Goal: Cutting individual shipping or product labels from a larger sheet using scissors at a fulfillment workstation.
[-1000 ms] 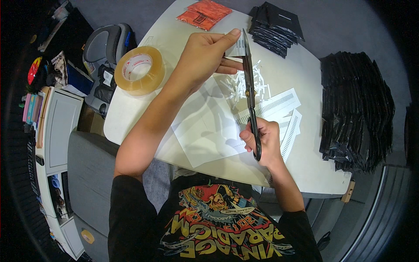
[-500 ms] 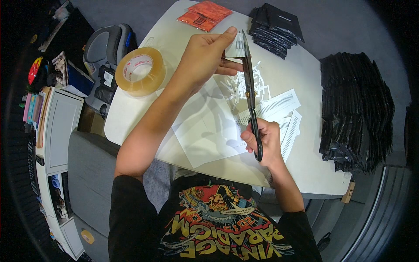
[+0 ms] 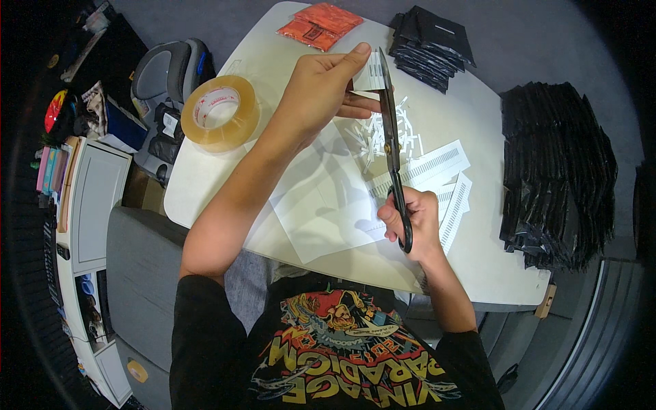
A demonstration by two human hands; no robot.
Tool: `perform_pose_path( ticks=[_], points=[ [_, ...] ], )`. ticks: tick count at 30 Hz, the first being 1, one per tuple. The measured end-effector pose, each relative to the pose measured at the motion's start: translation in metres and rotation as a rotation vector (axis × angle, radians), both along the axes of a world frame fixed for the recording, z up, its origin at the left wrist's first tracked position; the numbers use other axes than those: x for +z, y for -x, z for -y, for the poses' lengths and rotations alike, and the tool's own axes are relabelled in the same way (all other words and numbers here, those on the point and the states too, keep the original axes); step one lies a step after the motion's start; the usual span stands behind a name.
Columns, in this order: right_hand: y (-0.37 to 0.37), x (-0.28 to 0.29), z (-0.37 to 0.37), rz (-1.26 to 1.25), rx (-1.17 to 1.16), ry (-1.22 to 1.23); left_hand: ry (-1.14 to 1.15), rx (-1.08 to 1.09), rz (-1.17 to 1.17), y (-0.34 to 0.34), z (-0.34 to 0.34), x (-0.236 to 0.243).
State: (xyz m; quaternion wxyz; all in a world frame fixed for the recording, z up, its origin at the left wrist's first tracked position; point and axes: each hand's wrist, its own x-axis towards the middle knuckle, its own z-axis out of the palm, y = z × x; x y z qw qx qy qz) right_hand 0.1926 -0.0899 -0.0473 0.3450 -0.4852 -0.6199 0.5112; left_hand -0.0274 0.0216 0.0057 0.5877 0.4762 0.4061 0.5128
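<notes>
My left hand (image 3: 324, 85) pinches a small white printed paper piece (image 3: 371, 70) between thumb and fingers. Against the paper's right side, the long dark scissor blades (image 3: 390, 126) stand upright, nearly together. My right hand (image 3: 419, 222) is wrapped round the black scissor handles (image 3: 403, 225). Beneath my hands a pile of narrow white paper slivers (image 3: 400, 140) lies on the white table (image 3: 512, 287), beside printed paper strips (image 3: 453, 215) and larger blank sheets (image 3: 318, 219).
A wide tape roll (image 3: 195, 130) is at left, orange packets (image 3: 307, 31) at the back, black packages stacked at back (image 3: 427, 48) and tall at right (image 3: 553, 171). A grey chair (image 3: 140, 273) and white cabinet (image 3: 96, 205) stand left of the table.
My hands, the paper piece and the scissors have shifted very slightly toward me over the last second; otherwise the scene looks the same.
</notes>
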Motion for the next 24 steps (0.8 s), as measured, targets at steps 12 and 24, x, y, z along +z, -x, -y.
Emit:
perform_pose_path(
  ticks=[12, 24],
  points=[
    [0.0017, -0.0024, 0.0004, 0.001, -0.010, -0.015, 0.010, -0.016, 0.018, -0.0009, 0.0003, -0.0001],
    [0.0063, 0.0006, 0.0019, 0.086, -0.061, -0.030, -0.032, -0.048, 0.017, -0.0007, 0.0005, 0.0013]
  ],
)
